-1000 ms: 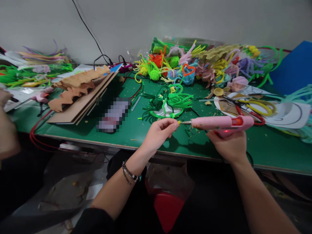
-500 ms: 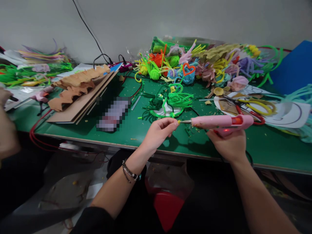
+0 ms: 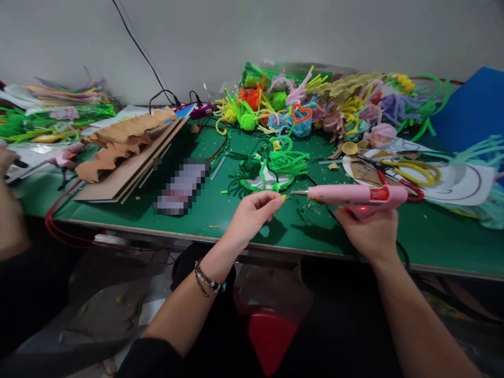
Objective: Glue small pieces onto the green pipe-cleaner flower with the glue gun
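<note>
a tiny yellow piece [image 3: 284,198] sits pinched at the fingertips of the left hand [image 3: 258,212], thumb and index closed on it, above the front of the green table [image 3: 441,236]. it is too small to make out its shape. the right hand [image 3: 370,231] is wrapped around the handle of a pink hot glue gun [image 3: 342,194], held level so its metal nozzle [image 3: 301,192] points at the piece from just beside it. the tip grip probably leaves the piece's end free for the nozzle and keeps skin off the hot metal. a red light glows on the gun, so it is likely powered.

just beyond lies a green pipe-cleaner arrangement [image 3: 291,161] on a white base [image 3: 262,179], seemingly within easy reach. to its right, yellow-handled scissors [image 3: 417,170] rest on white cut paper [image 3: 464,184]. left are a pixelated phone [image 3: 183,186] and stacked cardboard sheets [image 3: 114,189]; at the far left edge, a co-worker's hand [image 3: 7,158]. behind, mixed pipe-cleaner pieces [image 3: 248,118] pile by the wall, among them an orange heart [image 3: 301,112].

no brand or label is legible; the paper shows only a dark curved line.
</note>
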Motion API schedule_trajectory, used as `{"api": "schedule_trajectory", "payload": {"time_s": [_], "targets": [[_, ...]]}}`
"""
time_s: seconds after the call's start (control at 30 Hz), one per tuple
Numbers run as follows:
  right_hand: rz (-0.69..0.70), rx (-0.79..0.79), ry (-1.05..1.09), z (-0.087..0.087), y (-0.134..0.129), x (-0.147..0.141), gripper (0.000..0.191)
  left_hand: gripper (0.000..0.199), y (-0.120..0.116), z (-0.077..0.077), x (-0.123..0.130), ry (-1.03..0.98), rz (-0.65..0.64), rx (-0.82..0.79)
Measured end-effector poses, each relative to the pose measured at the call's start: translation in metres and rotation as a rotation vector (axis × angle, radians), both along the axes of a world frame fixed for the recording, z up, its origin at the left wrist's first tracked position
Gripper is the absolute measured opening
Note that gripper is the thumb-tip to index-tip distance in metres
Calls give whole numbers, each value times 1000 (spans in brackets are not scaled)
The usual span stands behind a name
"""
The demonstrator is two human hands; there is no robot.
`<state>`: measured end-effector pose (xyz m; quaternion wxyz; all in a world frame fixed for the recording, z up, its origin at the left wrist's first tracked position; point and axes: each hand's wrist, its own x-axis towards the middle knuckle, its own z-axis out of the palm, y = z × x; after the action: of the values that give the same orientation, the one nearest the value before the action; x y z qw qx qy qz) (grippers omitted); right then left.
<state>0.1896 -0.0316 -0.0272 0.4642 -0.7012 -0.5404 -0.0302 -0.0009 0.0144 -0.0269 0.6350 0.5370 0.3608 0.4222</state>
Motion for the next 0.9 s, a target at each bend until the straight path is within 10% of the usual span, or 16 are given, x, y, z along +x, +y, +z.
{"api": "schedule_trajectory", "payload": {"time_s": [0.27,0.5,0.67,0.9], "targets": [[-5,2,45,0,-1,2,21,14,12,1,-17,233,149,200],[-30,66,14,1,-3,10,22,16,39,1,-38,1097,327,679],[-51,75,35,0,-6,16,18,24,42,4,-29,1563,196,872],[-65,98,30,0,-10,22,13,29,44,7,-23,1715,136,966]]}}
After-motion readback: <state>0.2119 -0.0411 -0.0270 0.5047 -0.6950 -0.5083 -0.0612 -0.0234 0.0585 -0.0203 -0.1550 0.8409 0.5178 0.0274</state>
